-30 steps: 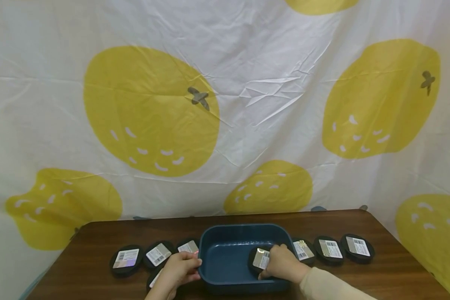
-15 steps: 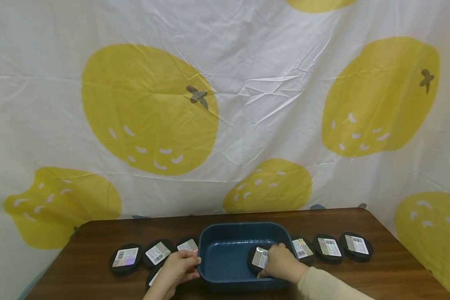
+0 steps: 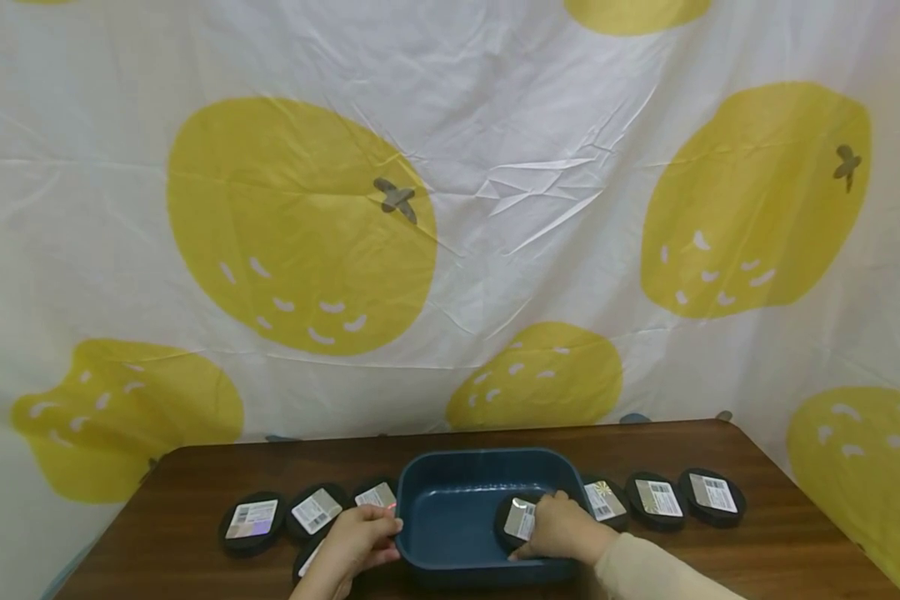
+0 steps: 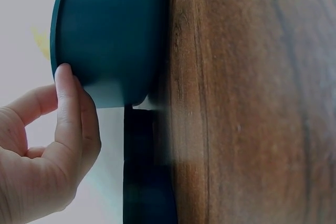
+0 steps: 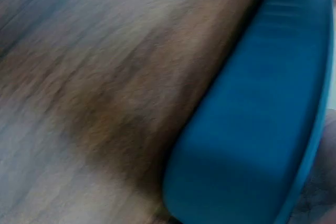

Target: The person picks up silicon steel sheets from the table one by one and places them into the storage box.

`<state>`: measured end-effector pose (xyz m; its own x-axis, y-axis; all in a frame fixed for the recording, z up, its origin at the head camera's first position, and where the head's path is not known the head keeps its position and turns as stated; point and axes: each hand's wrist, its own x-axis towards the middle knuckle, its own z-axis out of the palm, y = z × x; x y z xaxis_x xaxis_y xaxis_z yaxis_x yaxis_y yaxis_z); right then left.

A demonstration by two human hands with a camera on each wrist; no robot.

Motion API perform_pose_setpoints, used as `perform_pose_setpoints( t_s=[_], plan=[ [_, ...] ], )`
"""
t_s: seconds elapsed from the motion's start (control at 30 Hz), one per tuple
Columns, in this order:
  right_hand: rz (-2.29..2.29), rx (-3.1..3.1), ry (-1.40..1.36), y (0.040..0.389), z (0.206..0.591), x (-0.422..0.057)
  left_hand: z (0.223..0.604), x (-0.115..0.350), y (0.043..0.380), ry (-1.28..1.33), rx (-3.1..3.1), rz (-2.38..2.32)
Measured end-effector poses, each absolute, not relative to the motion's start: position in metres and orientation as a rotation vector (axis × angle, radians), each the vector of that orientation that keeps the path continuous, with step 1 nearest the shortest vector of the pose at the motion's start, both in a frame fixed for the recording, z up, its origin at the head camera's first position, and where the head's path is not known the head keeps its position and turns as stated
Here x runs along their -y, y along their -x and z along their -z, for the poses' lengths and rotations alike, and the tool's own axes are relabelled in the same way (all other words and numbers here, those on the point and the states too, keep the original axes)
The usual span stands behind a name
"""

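A dark blue rectangular basin [image 3: 450, 562] stands on the table, in the middle of the head view. My left hand [image 3: 355, 537] pinches its left rim; the left wrist view shows those fingers [image 4: 67, 108] against the basin's outer wall [image 4: 110, 30]. Inside the basin, at the right, lies a round black container [image 3: 520, 521] with a silver and white label. My right hand [image 3: 565, 529] grips this container by its right side, covering part of it. The right wrist view is mostly the basin's outside wall [image 5: 247, 114], with the right hand barely visible at the edge.
Similar labelled black containers lie on both sides of the basin: three on the right, such as this round container [image 3: 712, 497], and several on the left, such as this one [image 3: 251, 523]. A lemon-print curtain [image 3: 532, 275] hangs behind the brown wooden table [image 3: 780, 542].
Both hands, the basin and the containers hold nearly the same places. Only the head view shifts slightly.
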<state>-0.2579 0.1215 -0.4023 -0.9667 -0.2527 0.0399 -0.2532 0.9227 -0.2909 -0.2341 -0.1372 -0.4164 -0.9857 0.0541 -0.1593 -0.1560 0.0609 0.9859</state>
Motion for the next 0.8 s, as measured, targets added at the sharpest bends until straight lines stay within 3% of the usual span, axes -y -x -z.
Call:
perform_pose_setpoints(
  t_s=[0.5, 0.8],
  plan=[
    [-0.681, 3.185, -0.44, 0.266, 0.386, -0.133, 0.416, 0.137, 0.234, 0.105, -2.17, -2.05],
    [-0.478, 3.052, -0.646, 0.256, 0.383, -0.142, 0.415, 0.136, 0.234, 0.118, -2.179, -2.039]
  ],
)
